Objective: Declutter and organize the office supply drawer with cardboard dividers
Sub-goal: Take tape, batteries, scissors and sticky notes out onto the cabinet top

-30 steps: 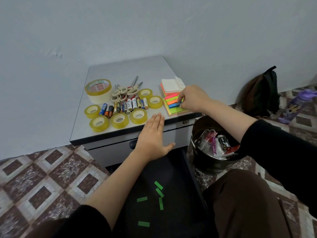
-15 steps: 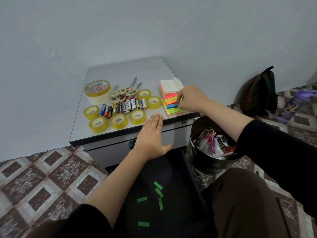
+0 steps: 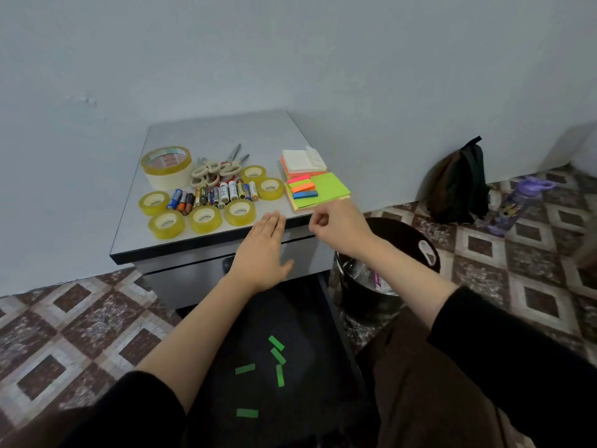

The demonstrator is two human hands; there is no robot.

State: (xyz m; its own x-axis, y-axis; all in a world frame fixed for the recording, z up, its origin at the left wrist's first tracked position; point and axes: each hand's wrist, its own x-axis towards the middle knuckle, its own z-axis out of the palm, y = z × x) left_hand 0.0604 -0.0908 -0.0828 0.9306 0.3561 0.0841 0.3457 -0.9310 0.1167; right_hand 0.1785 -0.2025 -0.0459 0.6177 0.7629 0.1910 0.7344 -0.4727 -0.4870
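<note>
The grey cabinet top (image 3: pixel 206 130) carries a large tape roll (image 3: pixel 166 166), several small yellow tape rolls (image 3: pixel 205 218), scissors (image 3: pixel 216 168), a row of batteries (image 3: pixel 214 197) and a stack of sticky notes (image 3: pixel 315 187) with coloured flags. Below it, the black open drawer (image 3: pixel 300 315) holds several loose green flags (image 3: pixel 277 357). My left hand (image 3: pixel 261 253) lies flat and open, fingertips at the cabinet's front edge. My right hand (image 3: pixel 336 226) hovers just in front of the sticky notes with fingers curled; nothing shows between them.
A black bin (image 3: pixel 400 250) with wrappers stands right of the cabinet. A dark backpack (image 3: pixel 458 182) leans on the wall, and a purple bottle (image 3: pixel 517 202) lies on the tiled floor. My knee (image 3: pixel 436 383) is beside the drawer.
My right hand has pulled back off the sticky note stack toward me and its fingers curled up. The left hand stayed in place.
</note>
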